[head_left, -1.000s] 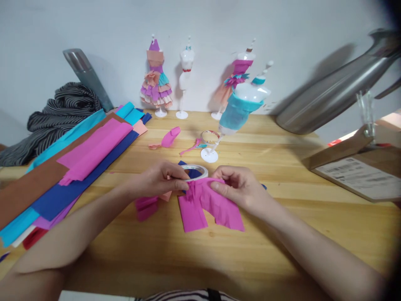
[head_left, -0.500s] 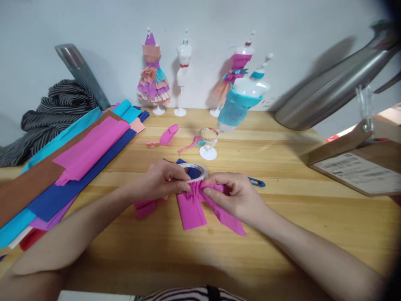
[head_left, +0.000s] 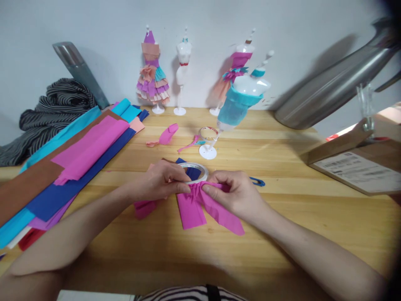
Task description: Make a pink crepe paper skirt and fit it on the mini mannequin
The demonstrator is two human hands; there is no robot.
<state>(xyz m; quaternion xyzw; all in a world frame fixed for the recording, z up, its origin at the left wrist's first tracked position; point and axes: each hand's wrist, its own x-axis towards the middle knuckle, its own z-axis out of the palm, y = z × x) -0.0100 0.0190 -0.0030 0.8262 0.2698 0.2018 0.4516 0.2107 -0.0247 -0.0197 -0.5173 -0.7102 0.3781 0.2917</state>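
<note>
A strip of pink crepe paper (head_left: 221, 211) is pinched between both of my hands, with small gathers along its upper edge. My left hand (head_left: 164, 179) closes thumb against fingers on its left end. Further right, my right hand (head_left: 238, 194) grips the same edge, and the loose end hangs below it. Just behind the gathers is a roll of tape (head_left: 204, 170), touching or very near my left fingertips. Another piece of pink paper (head_left: 191, 212) lies flat underneath. Blue scissors handles (head_left: 257, 181) show beyond my right hand.
Folded crepe paper sheets (head_left: 78, 167) are piled at the left beside a striped cloth (head_left: 59, 104). A mini mannequin in turquoise paper (head_left: 236, 106) stands ahead, with several others along the wall. At the right are a cardboard box (head_left: 357, 163) and a steel jug (head_left: 326, 83).
My hands stay in nearly the same place. The fingers of my right hand have shifted slightly along the pink strip, and its loose end hangs a little differently.
</note>
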